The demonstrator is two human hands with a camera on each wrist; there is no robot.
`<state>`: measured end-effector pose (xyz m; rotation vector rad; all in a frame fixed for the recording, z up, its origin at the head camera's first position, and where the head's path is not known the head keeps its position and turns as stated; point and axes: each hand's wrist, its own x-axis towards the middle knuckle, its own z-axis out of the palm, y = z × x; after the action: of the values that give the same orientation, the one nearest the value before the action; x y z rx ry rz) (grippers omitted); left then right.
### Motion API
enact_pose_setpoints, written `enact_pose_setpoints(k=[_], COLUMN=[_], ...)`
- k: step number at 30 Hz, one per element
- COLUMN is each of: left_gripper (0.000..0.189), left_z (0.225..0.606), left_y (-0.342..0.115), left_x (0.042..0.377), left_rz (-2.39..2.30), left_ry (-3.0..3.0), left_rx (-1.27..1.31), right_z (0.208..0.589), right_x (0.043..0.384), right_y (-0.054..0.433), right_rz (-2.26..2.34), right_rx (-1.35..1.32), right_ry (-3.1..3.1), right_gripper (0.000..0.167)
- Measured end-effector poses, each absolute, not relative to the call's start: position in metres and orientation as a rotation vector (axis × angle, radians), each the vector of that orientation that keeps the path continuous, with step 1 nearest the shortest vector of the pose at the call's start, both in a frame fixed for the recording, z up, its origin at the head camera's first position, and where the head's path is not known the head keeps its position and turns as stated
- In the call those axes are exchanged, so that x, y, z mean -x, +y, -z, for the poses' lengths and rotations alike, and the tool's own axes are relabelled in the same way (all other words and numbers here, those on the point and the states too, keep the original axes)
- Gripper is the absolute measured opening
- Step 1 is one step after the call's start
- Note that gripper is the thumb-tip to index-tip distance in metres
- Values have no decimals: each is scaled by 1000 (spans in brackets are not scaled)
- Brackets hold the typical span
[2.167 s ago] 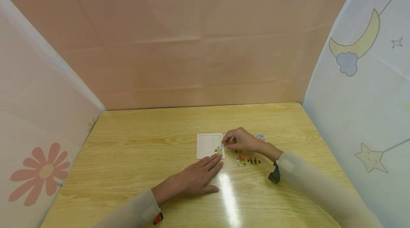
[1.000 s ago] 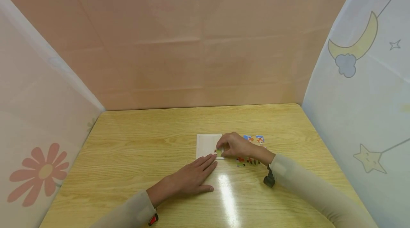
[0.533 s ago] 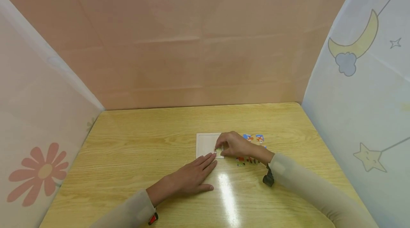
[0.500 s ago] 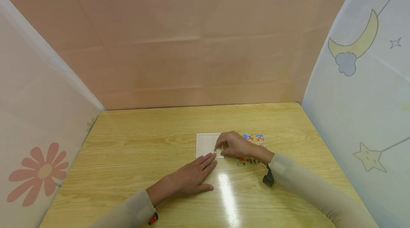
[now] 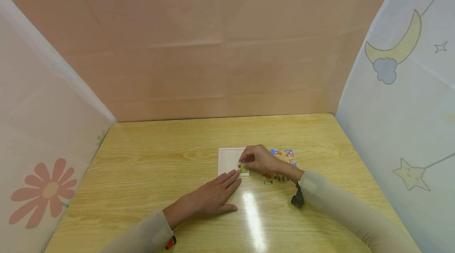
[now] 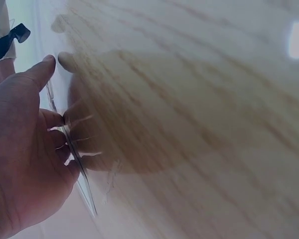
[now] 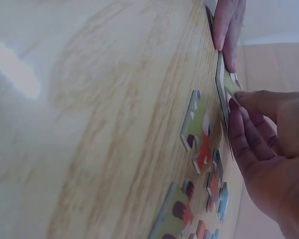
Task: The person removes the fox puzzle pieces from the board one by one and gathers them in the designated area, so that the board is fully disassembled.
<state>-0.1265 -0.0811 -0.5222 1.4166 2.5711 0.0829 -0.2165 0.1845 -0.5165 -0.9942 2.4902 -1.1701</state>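
A square puzzle tray [image 5: 228, 158] with a pale bare base and a raised rim lies mid-table. My left hand [image 5: 215, 193] lies flat, its straight fingertips on the tray's near edge. My right hand [image 5: 261, 160] is over the tray's near right corner, where thumb and fingers pinch a green jigsaw piece [image 5: 243, 169]. The right wrist view shows this jigsaw piece [image 7: 231, 85] at the rim, tilted, beside the left fingertips. In the left wrist view the left hand [image 6: 30, 149] reaches the tray's thin edge [image 6: 82, 184].
Several loose jigsaw pieces with fox pictures lie right of the tray, among them a blue and orange piece [image 5: 288, 153] and a green and red piece [image 7: 195, 127], partly behind the right forearm. Cloth panels [image 5: 398, 126] stand around the table [image 5: 160, 154].
My right hand has moved left from beside the tray's right edge to its near right corner. There the green piece now shows tilted between its fingers. My left hand has shifted slightly left.
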Motion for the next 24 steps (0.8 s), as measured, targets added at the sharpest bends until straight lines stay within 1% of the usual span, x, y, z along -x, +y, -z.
enact_pose_setpoints(k=[14,24], left_gripper=[85,84], left_z=[525,522], left_y=[-78,-77], left_x=[124,124], left_rz=[-120,-71], left_ry=[2566,2587], left_rx=[-1377,-1363], right_z=[516,507], right_x=[218,219], right_y=[193,205], right_rz=[1328,1312], right_rx=[827,843], right_ry=[2421,2422], right_gripper=[11,9])
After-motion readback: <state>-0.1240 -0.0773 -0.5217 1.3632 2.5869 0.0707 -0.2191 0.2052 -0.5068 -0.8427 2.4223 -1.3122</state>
